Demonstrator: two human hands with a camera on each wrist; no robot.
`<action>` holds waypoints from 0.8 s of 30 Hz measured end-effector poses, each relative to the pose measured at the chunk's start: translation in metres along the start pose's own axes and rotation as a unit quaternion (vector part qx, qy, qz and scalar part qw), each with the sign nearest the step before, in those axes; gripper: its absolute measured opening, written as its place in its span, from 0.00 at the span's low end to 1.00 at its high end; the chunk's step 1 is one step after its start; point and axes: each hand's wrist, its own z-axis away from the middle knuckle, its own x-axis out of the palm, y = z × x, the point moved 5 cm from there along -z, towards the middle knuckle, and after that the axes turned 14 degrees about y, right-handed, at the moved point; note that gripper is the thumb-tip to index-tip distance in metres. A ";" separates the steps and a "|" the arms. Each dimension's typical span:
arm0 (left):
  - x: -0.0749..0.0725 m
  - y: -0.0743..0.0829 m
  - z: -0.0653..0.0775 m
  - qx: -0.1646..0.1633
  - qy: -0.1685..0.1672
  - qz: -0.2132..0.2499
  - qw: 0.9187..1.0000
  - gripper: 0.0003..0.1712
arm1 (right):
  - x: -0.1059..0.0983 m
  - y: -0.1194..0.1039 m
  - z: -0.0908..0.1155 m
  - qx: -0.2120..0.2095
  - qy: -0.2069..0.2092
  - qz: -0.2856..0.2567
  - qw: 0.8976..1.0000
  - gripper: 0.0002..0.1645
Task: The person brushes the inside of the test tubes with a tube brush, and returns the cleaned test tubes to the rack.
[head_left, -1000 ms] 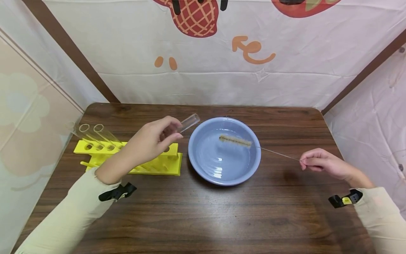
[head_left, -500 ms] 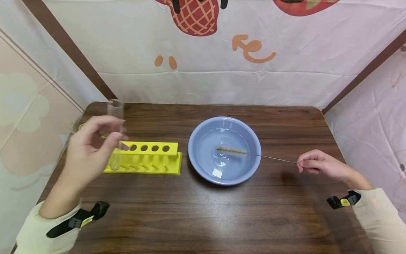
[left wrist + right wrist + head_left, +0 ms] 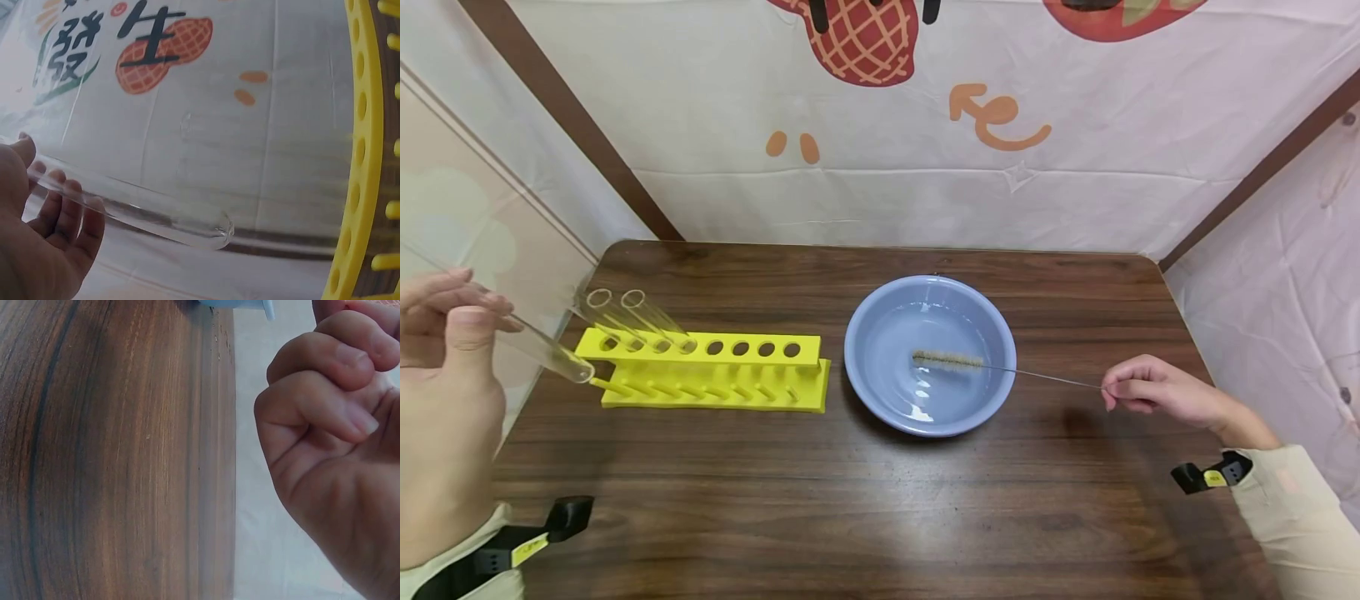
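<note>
My left hand (image 3: 452, 375) holds a clear glass test tube (image 3: 553, 354) at the far left. The tube slants, its rounded end down by the left end of the yellow test tube rack (image 3: 775, 362); in the left wrist view, thumb and fingers grip its other part (image 3: 144, 209). Clear test tubes (image 3: 655, 315) stand tilted in the rack's left holes. On the right, my right hand (image 3: 1172, 396) pinches the thin wire handle of a test tube brush (image 3: 950, 359). Its bristles lie over the blue bowl (image 3: 855, 354) of water; whether they touch it I cannot tell.
The brown wooden table (image 3: 887, 517) carries the rack on the left and the bowl in the middle. Several rack holes further right hold no tube, and slanted pegs line its base. White printed cloth (image 3: 887, 208) hangs behind the table and at both sides.
My left hand has carried the test tube from beside the bowl leftward past the rack and tilted it, rounded end down. The right hand has barely moved; the brush has swung slightly toward me.
</note>
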 end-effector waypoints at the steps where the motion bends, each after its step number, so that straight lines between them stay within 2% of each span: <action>1: -0.004 0.000 -0.003 0.012 0.005 -0.032 0.999 0.18 | 0.000 0.000 0.000 -0.001 -0.001 -0.002 1.000 0.17; 3: -0.010 -0.004 -0.006 0.017 0.009 -0.055 0.998 0.19 | 0.000 0.000 0.001 0.002 -0.002 -0.004 1.000 0.19; 5: -0.016 -0.009 -0.009 0.025 0.014 -0.102 0.994 0.18 | 0.001 0.000 0.002 -0.001 -0.005 -0.008 1.000 0.20; 11: -0.025 -0.028 -0.020 0.026 0.027 -0.161 0.986 0.18 | 0.002 -0.001 0.000 -0.015 -0.010 -0.014 1.000 0.21; 12: -0.025 -0.030 -0.022 0.025 0.030 -0.178 0.983 0.18 | 0.002 -0.001 0.000 -0.015 -0.008 -0.012 1.000 0.21; 15: -0.027 -0.038 -0.025 0.013 0.027 -0.259 0.966 0.19 | 0.001 -0.002 -0.001 -0.006 0.003 -0.006 1.000 0.20; 18: -0.029 -0.047 -0.028 0.002 0.023 -0.314 0.949 0.19 | 0.001 -0.003 -0.002 -0.005 0.007 -0.005 1.000 0.20; 24: -0.030 -0.065 -0.030 0.005 0.022 -0.307 0.951 0.13 | 0.003 -0.004 -0.003 -0.011 -0.004 -0.014 1.000 0.18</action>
